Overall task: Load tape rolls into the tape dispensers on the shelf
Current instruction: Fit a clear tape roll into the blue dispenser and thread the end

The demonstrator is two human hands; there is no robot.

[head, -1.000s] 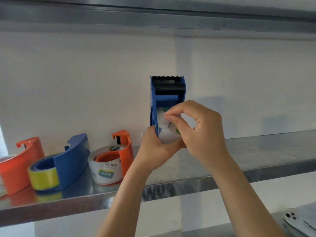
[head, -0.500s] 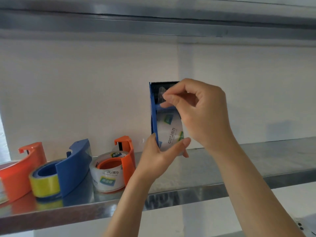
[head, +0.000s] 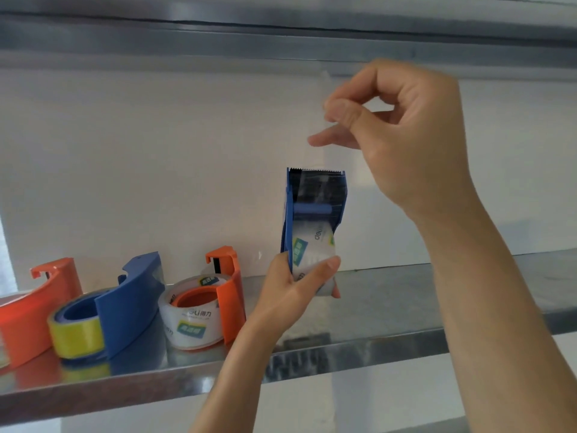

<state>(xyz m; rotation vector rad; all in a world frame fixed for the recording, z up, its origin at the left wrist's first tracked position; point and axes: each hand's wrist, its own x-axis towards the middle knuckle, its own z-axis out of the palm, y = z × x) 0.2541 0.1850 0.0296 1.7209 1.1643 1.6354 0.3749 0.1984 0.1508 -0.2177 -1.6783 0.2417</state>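
My left hand [head: 290,295] grips a blue tape dispenser [head: 315,195] upright above the metal shelf [head: 406,307], serrated blade on top. A clear printed tape roll [head: 312,245] sits inside it. My right hand [head: 399,132] is raised above the blade, thumb and forefinger pinched on the clear tape's free end. A faint transparent strip [head: 335,154] stretches from the dispenser up to those fingers.
On the shelf's left part lie an orange dispenser [head: 229,292] holding a clear roll [head: 187,317], a blue dispenser [head: 131,298] holding a yellow roll [head: 78,335], and another orange dispenser [head: 34,307] at the edge. An upper shelf [head: 281,35] runs close overhead.
My right hand rose from the roll, past the blade, to well above the dispenser, drawing the tape end up. The left hand kept its hold on the dispenser.
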